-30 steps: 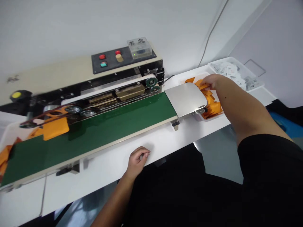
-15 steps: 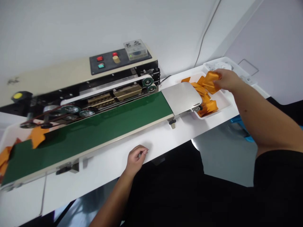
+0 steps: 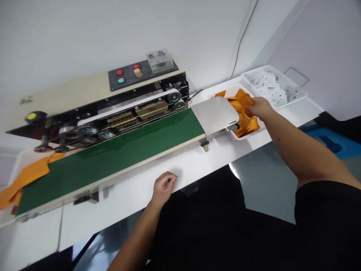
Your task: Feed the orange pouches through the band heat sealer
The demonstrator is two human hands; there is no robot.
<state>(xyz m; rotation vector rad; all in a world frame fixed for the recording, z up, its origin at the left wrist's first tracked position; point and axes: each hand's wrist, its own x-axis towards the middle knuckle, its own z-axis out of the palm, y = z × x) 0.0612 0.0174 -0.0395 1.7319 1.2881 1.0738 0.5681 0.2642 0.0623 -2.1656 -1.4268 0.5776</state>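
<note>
the right hand point(image 3: 260, 107) has its fingers pinched on an orange pouch point(image 3: 241, 101) in the white bin point(image 3: 231, 91), beyond the band sealer's point(image 3: 70, 87) metal plate point(image 3: 216, 116). the left hand point(image 3: 163, 190), fingers curled inward, is at the counter's point(image 3: 118, 199) front edge, before the green conveyor belt point(image 3: 118, 154).

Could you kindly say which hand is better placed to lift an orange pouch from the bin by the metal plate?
Probably the right hand: it is at the pouches in that bin, while the left hand is curled in front of the belt, farther away.
</note>
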